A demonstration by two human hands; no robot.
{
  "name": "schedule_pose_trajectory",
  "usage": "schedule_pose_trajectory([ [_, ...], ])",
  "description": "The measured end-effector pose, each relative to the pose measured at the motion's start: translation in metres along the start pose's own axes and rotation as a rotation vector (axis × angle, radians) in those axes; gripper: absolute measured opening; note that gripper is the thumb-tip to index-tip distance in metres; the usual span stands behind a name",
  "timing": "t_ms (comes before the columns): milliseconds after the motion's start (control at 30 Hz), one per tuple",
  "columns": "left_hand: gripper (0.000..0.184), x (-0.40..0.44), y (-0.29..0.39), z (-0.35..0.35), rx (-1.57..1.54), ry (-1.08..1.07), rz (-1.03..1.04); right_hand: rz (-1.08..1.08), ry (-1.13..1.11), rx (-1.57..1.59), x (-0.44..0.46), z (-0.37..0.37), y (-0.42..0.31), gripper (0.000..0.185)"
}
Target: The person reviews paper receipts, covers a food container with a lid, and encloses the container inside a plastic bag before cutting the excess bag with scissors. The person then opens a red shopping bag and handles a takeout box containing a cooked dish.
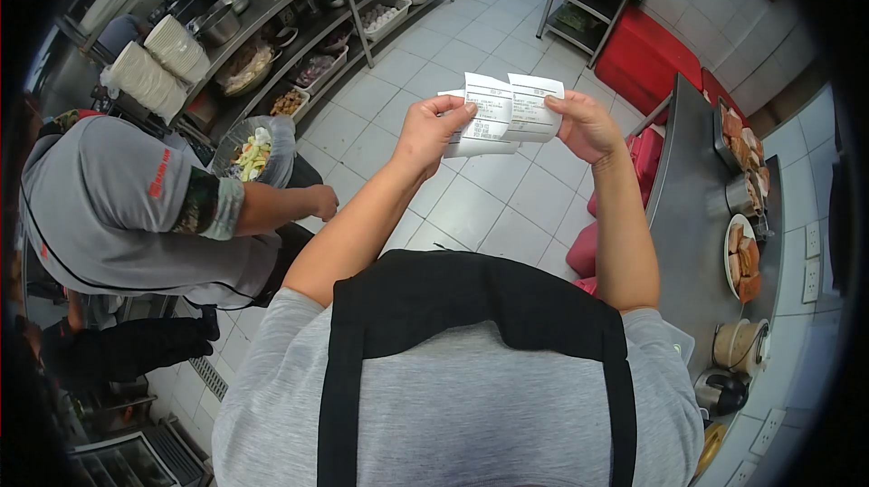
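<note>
Step looks like reading: printed slips overlap, held up above the tiled floor. Left grip pinches their left side; right grip pinches the right edge. Separating them would call for gently loosening one pinch.

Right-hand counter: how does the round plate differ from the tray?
Shape: plate round, tray straight-edged.
Colour: plate white, tray metallic grey.
Position: plate nearer the wearer, tray farther.
Shared: both sit on the counter and hold orange-pink food pieces.
</note>
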State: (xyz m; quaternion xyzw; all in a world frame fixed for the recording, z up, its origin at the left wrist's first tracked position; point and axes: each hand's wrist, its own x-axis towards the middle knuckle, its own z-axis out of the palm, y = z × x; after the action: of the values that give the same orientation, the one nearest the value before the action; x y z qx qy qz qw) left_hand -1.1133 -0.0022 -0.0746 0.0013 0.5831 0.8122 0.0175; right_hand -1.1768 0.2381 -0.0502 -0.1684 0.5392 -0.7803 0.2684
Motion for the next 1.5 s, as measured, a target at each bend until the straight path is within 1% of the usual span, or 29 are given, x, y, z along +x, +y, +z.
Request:
schedule_pose_trajectory([
  [167,0.017,-0.003,-0.003,0.006,0.023,0.021,0.013,0.030,-0.015,0.017,-0.005,0.010,0.002,0.032],
  [267,0.019,-0.005,-0.007,0.011,0.058,0.050,0.018,0.090,-0.011,-0.078,-0.005,0.011,0.008,0.029],
  [333,0.020,-0.005,-0.006,0.014,0.063,0.072,0.014,-0.040,0.065,-0.273,-0.002,0.023,0.013,0.026],
  [367,0.021,-0.005,-0.004,0.015,0.011,0.066,0.006,-0.105,0.102,-0.370,0.000,0.031,0.015,0.025],
  [433,0.023,-0.007,-0.001,0.015,-0.086,0.053,-0.008,-0.137,0.213,-0.299,0.006,0.043,0.018,0.020],
  [533,0.024,-0.004,-0.021,0.016,0.117,0.072,0.083,-0.233,0.384,-0.239,0.024,0.048,0.039,0.019],
  [600,0.025,0.001,-0.032,0.017,0.125,0.064,0.041,-0.311,0.492,-0.250,0.039,0.048,0.051,0.018],
  [633,0.026,0.005,-0.036,0.015,0.128,0.059,0.024,-0.386,0.539,-0.258,0.047,0.045,0.053,0.017],
  [667,0.025,0.014,-0.037,0.011,0.074,0.068,-0.074,-0.464,0.585,-0.266,0.057,0.041,0.053,0.017],
  [700,0.024,0.025,-0.038,0.005,0.034,0.071,-0.070,-0.545,0.630,-0.275,0.069,0.037,0.051,0.017],
  [733,0.024,0.038,-0.040,0.000,-0.009,0.074,-0.065,-0.604,0.628,-0.203,0.081,0.026,0.041,0.015],
  [800,0.022,0.066,-0.041,-0.016,-0.053,0.084,-0.040,-0.594,0.415,-0.022,0.088,0.003,0.004,0.020],
  [833,0.022,0.097,-0.033,-0.029,-0.070,0.099,-0.002,-0.583,0.289,0.060,0.112,-0.008,-0.017,0.024],
  [867,0.023,0.110,-0.030,-0.036,-0.084,0.109,0.017,-0.482,0.192,0.085,0.122,-0.015,-0.025,0.035],
  [967,0.024,0.155,-0.020,-0.057,-0.082,0.100,0.066,-0.282,0.087,-0.081,0.173,-0.014,-0.020,0.034],
  [1000,0.024,0.170,-0.014,-0.062,-0.080,0.094,0.083,-0.253,0.084,-0.143,0.197,-0.017,-0.015,0.035],
  [1100,0.026,0.213,0.007,-0.083,-0.038,0.063,0.124,-0.133,0.062,-0.113,0.259,-0.028,-0.013,0.033],
  [1200,0.027,0.256,0.019,-0.101,0.051,0.078,0.131,-0.147,0.065,-0.201,0.313,-0.039,-0.017,0.032],
  [1300,0.029,0.309,0.035,-0.128,-0.082,0.088,0.052,-0.135,0.041,-0.310,0.361,-0.046,-0.029,0.030],
  [1333,0.029,0.332,0.044,-0.138,-0.091,0.054,0.035,-0.132,0.025,-0.347,0.379,-0.050,-0.033,0.028],
  [1367,0.026,0.357,0.055,-0.153,-0.095,-0.021,-0.058,-0.157,-0.022,-0.393,0.397,-0.054,-0.037,0.031],
  [1433,0.020,0.398,0.077,-0.166,0.048,-0.041,-0.127,-0.211,-0.119,-0.487,0.435,-0.069,-0.044,0.037],
  [1500,0.017,0.442,0.090,-0.172,0.202,0.006,-0.079,-0.157,-0.118,-0.403,0.476,-0.087,-0.050,0.045],
])
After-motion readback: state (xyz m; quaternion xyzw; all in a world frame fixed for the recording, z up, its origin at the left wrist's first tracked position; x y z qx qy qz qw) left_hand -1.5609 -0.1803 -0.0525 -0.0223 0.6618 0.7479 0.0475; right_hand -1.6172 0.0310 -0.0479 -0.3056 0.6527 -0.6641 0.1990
